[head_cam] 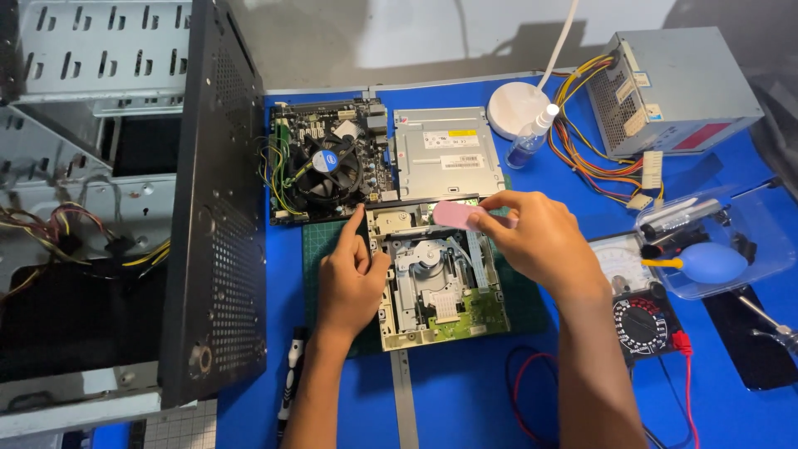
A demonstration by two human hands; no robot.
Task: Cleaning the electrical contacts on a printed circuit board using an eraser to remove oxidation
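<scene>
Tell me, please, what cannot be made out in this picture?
- Head view: the left hand covers the left edge of the opened drive.
- The right hand hides one end of the pink eraser.
- The screwdriver tip is cut off by the bottom edge.
- Meter markings are too small.

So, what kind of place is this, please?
Probably a computer repair bench: an opened optical drive under the hands, a bare motherboard behind it, and a multimeter on the blue table.

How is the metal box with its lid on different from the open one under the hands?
The closed drive shows a plain silver lid; the open drive shows its green board. No hand touches the closed drive; the left hand rests on the open drive, the right hand holds a pink eraser above it. Both are rectangular.
</scene>
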